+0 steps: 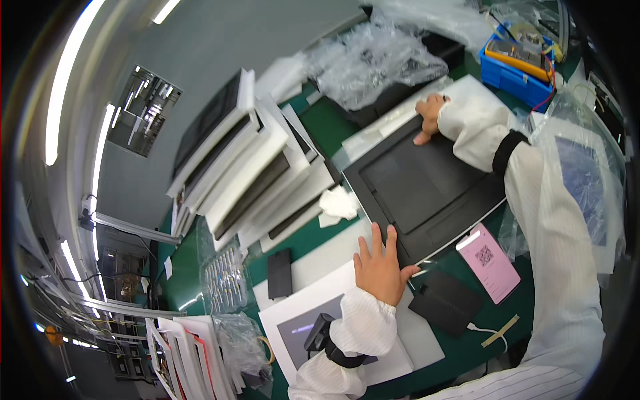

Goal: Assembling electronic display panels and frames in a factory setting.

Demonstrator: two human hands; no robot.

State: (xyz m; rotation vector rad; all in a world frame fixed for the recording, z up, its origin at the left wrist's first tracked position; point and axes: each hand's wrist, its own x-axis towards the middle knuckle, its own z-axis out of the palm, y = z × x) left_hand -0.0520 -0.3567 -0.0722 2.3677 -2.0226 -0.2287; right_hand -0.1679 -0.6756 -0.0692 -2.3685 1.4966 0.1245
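Note:
A flat black rectangular panel (423, 183) with a recessed middle and a thin white rim lies tilted across the bench in front of me. My left hand (381, 267) rests at its near left corner, fingers spread and thumb out along the edge. At the far edge is my right hand (432, 117), its thumb on the panel and its fingers apart over the rim. Beneath my left forearm lies a white-framed screen (297, 331), partly covered by the sleeve. A black box-shaped device (445, 302) with a white cable sits just right of my left hand.
White-edged panels (267, 150) are stacked at the left, by a crumpled white cloth (338, 203). A pink card (489, 263) lies near the right forearm. Beyond are clear plastic wrap (373, 63) and a blue bin (510, 83). A bag of metal parts (225, 280) lies left.

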